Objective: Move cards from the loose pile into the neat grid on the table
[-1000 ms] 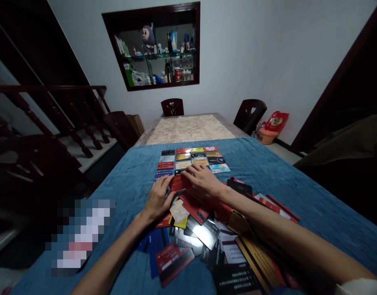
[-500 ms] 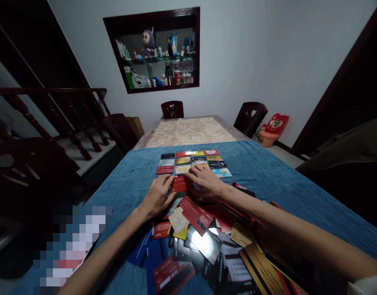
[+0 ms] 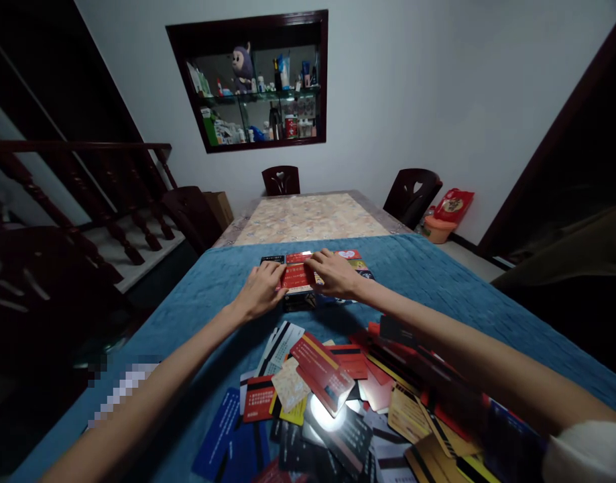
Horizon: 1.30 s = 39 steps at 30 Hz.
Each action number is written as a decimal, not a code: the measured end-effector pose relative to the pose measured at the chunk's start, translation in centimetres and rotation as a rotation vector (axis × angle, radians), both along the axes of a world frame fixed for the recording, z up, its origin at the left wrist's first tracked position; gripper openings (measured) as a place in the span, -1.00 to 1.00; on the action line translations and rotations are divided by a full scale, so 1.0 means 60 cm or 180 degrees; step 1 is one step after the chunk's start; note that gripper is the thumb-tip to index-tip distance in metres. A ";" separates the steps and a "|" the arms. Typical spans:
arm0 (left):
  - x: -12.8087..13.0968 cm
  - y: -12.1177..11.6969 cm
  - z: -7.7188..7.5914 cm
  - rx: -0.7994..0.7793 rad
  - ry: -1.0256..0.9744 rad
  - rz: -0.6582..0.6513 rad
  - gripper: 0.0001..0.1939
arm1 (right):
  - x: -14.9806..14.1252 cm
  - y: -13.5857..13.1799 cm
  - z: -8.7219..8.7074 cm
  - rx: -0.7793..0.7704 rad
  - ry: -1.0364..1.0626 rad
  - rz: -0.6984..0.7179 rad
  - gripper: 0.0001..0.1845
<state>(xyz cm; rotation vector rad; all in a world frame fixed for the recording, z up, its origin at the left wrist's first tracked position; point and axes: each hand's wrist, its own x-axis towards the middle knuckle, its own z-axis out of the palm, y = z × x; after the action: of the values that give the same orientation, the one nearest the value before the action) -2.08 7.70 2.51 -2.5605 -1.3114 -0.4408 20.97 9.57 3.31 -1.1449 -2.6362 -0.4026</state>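
My left hand (image 3: 260,290) and my right hand (image 3: 334,274) reach forward over the blue cloth, fingers bent. Between them they hold a red card (image 3: 296,276), the left at its left edge and the right at its right edge. It is over rows of cards laid out flat. A black card (image 3: 272,259) shows at the far left of these rows, and a dark card (image 3: 300,301) lies at the near side. My hands hide much of the rows. Nearer to me lies a loose heap of overlapping cards, with a red card (image 3: 322,372) on top.
The blue cloth (image 3: 187,322) covers the near part of the table; a patterned tabletop (image 3: 318,215) shows beyond. Chairs stand around it, one chair (image 3: 413,194) at the right. A wall niche (image 3: 257,80) with shelves holds bottles and a purple plush toy.
Both hands have moved forward together with the red card, from the near edge of the rows to over them. The view has shifted slightly, showing more of the card heap.
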 end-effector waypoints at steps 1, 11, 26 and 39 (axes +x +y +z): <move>0.002 0.008 0.004 -0.0023 0.0059 0.0040 -0.56 | -0.001 0.009 0.002 -0.0049 -0.0023 -0.0068 -0.58; 0.020 0.115 0.024 -0.0275 0.0391 0.0308 -0.65 | -0.008 0.113 0.021 -0.0479 -0.0156 -0.0486 -0.56; 0.029 0.235 -0.018 -0.0740 0.0447 0.0551 -0.71 | -0.026 0.241 -0.020 -0.1157 -0.0098 -0.0749 -0.59; 0.039 0.273 -0.040 -0.0886 0.0341 0.0613 -0.71 | -0.035 0.273 -0.040 -0.1386 -0.0247 -0.1047 -0.54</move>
<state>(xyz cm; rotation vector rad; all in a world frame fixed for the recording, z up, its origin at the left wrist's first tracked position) 0.28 24.10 0.13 -2.5925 -1.6607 -0.0879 18.90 25.97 0.93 -1.7374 -2.6788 0.0858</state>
